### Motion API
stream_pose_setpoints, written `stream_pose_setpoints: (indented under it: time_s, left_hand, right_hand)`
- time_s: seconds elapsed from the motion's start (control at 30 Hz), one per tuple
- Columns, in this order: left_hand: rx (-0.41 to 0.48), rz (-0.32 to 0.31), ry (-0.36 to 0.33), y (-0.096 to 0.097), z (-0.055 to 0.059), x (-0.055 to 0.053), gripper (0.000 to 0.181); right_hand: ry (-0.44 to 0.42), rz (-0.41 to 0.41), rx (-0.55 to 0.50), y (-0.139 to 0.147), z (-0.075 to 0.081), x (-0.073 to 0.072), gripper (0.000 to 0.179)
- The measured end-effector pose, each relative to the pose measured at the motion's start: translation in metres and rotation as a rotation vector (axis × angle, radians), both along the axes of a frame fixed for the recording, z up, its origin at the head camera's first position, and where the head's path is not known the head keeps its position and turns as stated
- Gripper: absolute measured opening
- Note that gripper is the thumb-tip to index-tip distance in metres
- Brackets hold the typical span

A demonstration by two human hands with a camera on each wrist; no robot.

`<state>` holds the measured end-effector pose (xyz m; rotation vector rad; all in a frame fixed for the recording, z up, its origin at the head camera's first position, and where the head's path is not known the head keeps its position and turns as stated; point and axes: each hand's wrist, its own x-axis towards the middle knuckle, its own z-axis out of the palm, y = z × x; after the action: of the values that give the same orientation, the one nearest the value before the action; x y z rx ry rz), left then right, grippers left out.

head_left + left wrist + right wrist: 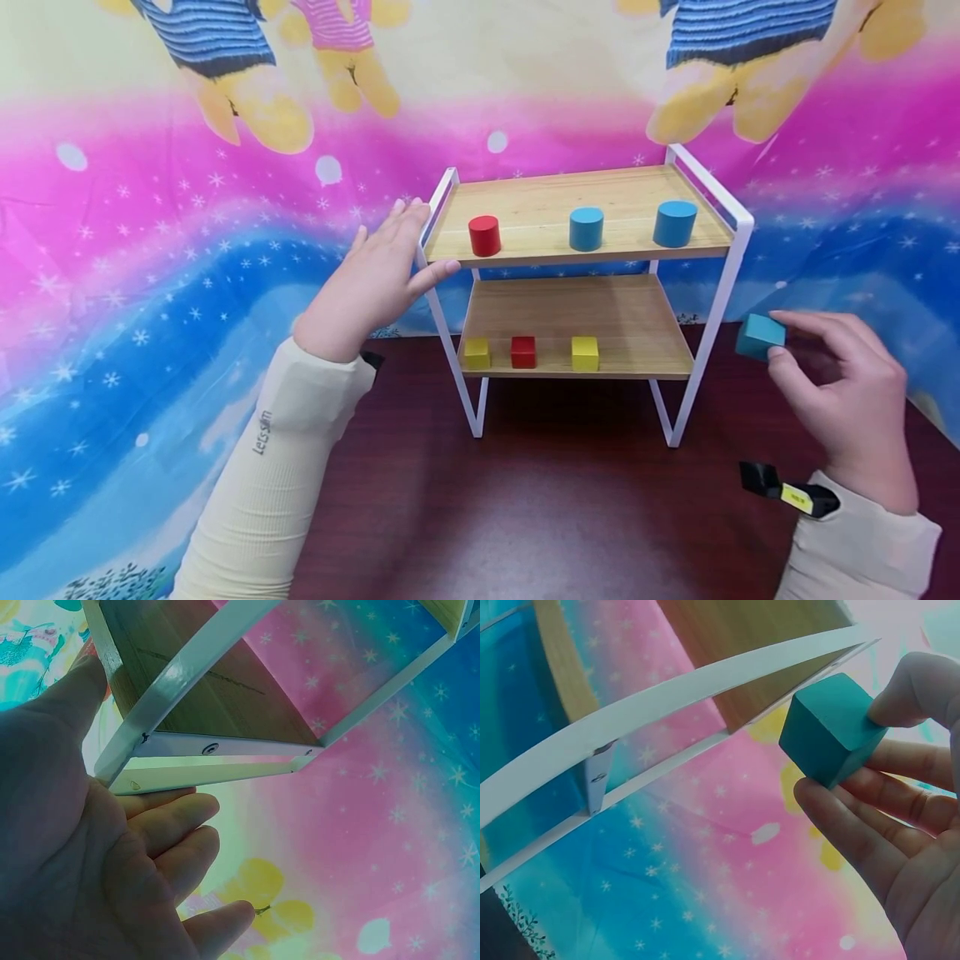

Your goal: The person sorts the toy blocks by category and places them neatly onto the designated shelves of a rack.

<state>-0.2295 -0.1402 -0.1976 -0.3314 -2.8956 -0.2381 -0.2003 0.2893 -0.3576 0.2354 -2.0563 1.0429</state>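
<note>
A teal cube (761,336) is pinched between the thumb and fingers of my right hand (851,392), to the right of a two-level shelf (555,196). In the right wrist view the cube (832,727) hangs apart from the white frame. My left hand (371,279), fingers extended, is at the shelf's upper left corner against the white side frame (187,675). On the top board stand a red cylinder (484,237) and two blue cylinders (586,230) (675,225). Along the lower board's front sit a yellow cube (477,354), a red cube (523,352) and another yellow cube (585,354).
The shelf stands on a dark reddish-brown surface (540,517). Behind it hangs a pink and blue cloth (225,192) with bears and snowflakes. White rails (708,183) rise above the top board at both ends, and slanted legs (686,400) run down the sides.
</note>
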Motion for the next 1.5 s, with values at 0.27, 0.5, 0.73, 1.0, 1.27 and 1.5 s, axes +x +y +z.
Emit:
stream_pose_setpoints:
  time_s: [0.27, 0.5, 0.73, 1.0, 1.27, 1.5]
  left_hand:
    - [0.002, 0.000, 0.004, 0.001, 0.000, 0.000, 0.091]
    - [0.004, 0.000, 0.003, 0.001, 0.000, 0.000, 0.091]
    - [0.006, 0.001, 0.000, 0.000, 0.000, 0.001, 0.091]
    - [0.004, -0.003, 0.002, 0.001, 0.000, 0.001, 0.091]
    - [0.003, 0.004, 0.000, 0.001, 0.000, 0.000, 0.091]
    - [0.005, 0.005, -0.002, 0.001, 0.000, -0.001, 0.091]
  right_hand:
    - [0.058, 0.043, -0.011, -0.001, 0.006, 0.006, 0.044]
    - [0.090, 0.068, 0.002, -0.006, 0.011, 0.011, 0.045]
    - [0.117, 0.098, 0.020, -0.012, 0.017, 0.016, 0.047]
    - [0.131, 0.152, 0.040, -0.021, 0.020, 0.017, 0.050]
    - [0.147, 0.192, 0.082, -0.027, 0.022, 0.017, 0.051]
    - [0.157, 0.215, 0.096, -0.032, 0.021, 0.015, 0.052]
